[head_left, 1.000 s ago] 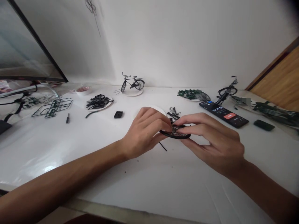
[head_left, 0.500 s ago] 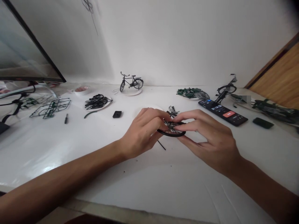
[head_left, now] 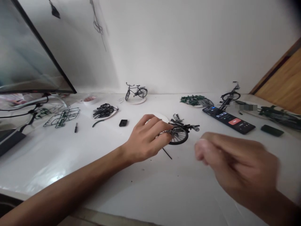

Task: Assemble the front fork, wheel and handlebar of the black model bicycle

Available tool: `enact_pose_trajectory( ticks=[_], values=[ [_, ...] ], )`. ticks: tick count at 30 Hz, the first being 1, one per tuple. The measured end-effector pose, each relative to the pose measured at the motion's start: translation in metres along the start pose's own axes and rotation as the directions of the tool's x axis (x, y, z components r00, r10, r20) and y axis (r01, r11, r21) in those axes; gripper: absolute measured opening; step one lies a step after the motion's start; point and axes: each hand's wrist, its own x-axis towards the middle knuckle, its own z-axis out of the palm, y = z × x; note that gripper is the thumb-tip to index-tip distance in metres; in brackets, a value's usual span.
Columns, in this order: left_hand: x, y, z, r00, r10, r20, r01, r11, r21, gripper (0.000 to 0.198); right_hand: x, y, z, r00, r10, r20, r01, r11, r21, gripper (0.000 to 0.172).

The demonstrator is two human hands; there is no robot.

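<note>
While our left hand (head_left: 145, 139) pinches the small black wheel (head_left: 179, 135) with its fingers (head_left: 164, 128), the wheel stands upright on the white table (head_left: 94, 150), just before a paper plate (head_left: 162, 117). Our right hand (head_left: 235, 163) is apart from the wheel and blurred; we cannot tell if its fingers are closed. The phone (head_left: 228, 119) shows a timer beginning 01:14.

Both arms are bare, uncovered from forearm to fingertip. The left forearm (head_left: 70, 185) is slim and smooth. The left hand (head_left: 143, 141) is narrow, with long, slender fingers (head_left: 160, 127) and plainly marked knuckles. The right hand (head_left: 235, 169) and right forearm (head_left: 282, 205) are blurred, so finer detail cannot be made out.
</note>
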Motion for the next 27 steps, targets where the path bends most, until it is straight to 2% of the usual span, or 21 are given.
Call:
enact_pose_trajectory(
  ticks=[1, 2, 4, 5, 7, 9, 13, 17, 18, 20, 22, 23, 24, 25, 27],
  values=[
    [0.001, -0.001, -0.001, 1.0, 0.023, 0.006, -0.024, 1.0, 0.015, 0.014, -0.002, -0.001, 0.001, 0.971, 0.154, 0.183, -0.17, 0.983, 0.073, 0.025],
    [0.002, -0.002, -0.002, 0.999, 0.044, 0.01, -0.045, 0.999, 0.03, 0.013, -0.003, -0.001, 0.003, 0.891, 0.281, 0.357, -0.351, 0.924, 0.149, 0.031],
    [0.004, -0.003, -0.004, 0.996, 0.09, 0.01, -0.09, 0.994, 0.058, 0.014, -0.004, 0.003, 0.011, 0.719, 0.375, 0.585, -0.636, 0.694, 0.337, 0.038],
    [0.005, -0.003, -0.005, 0.993, 0.114, 0.009, -0.114, 0.991, 0.07, 0.015, -0.004, 0.006, 0.015, 0.683, 0.372, 0.628, -0.707, 0.551, 0.443, 0.039],
    [0.007, -0.002, -0.004, 0.986, 0.168, 0.008, -0.168, 0.982, 0.081, 0.018, -0.003, 0.012, 0.023, 0.694, 0.371, 0.617, -0.719, 0.33, 0.611, 0.035],
    [0.006, 0.001, -0.002, 0.978, 0.21, 0.01, -0.21, 0.975, 0.072, 0.021, -0.003, 0.017, 0.028, 0.718, 0.415, 0.559, -0.68, 0.247, 0.69, 0.025],
    [0.005, 0.002, 0.001, 0.975, 0.213, 0.066, -0.216, 0.975, 0.046, 0.015, -0.001, 0.023, 0.027, 0.728, 0.531, 0.434, -0.637, 0.291, 0.713, 0.01],
    [0.004, -0.001, -0.001, 0.963, 0.192, 0.19, -0.191, 0.981, -0.025, 0.002, 0.002, 0.03, 0.024, 0.726, 0.577, 0.373, -0.637, 0.361, 0.681, 0.012],
    [0.004, -0.002, -0.001, 0.961, 0.177, 0.215, -0.166, 0.984, -0.068, 0.009, 0.003, 0.032, 0.023, 0.732, 0.58, 0.356, -0.63, 0.378, 0.679, 0.012],
    [0.003, -0.001, -0.002, 0.968, 0.082, 0.238, -0.037, 0.982, -0.187, 0.021, 0.004, 0.036, 0.023, 0.749, 0.576, 0.327, -0.611, 0.411, 0.676, 0.014],
    [0.002, 0.004, -0.001, 0.964, -0.126, 0.235, 0.2, 0.923, -0.328, 0.026, 0.004, 0.038, 0.023, 0.765, 0.563, 0.313, -0.599, 0.444, 0.666, 0.016],
    [0.001, 0.006, 0.0, 0.938, -0.255, 0.237, 0.333, 0.855, -0.397, 0.025, 0.003, 0.038, 0.024, 0.768, 0.558, 0.314, -0.6, 0.456, 0.657, 0.016],
    [0.0, 0.01, 0.001, 0.886, -0.389, 0.252, 0.463, 0.757, -0.46, 0.024, 0.003, 0.038, 0.024, 0.768, 0.555, 0.321, -0.606, 0.464, 0.646, 0.017],
    [-0.001, 0.013, 0.003, 0.81, -0.51, 0.288, 0.58, 0.632, -0.514, 0.024, 0.002, 0.038, 0.025, 0.764, 0.553, 0.331, -0.615, 0.47, 0.634, 0.018],
    [-0.001, 0.019, 0.007, 0.624, -0.669, 0.405, 0.74, 0.338, -0.582, 0.024, 0.0, 0.038, 0.027, 0.756, 0.556, 0.347, -0.632, 0.479, 0.61, 0.02]
  ],
)
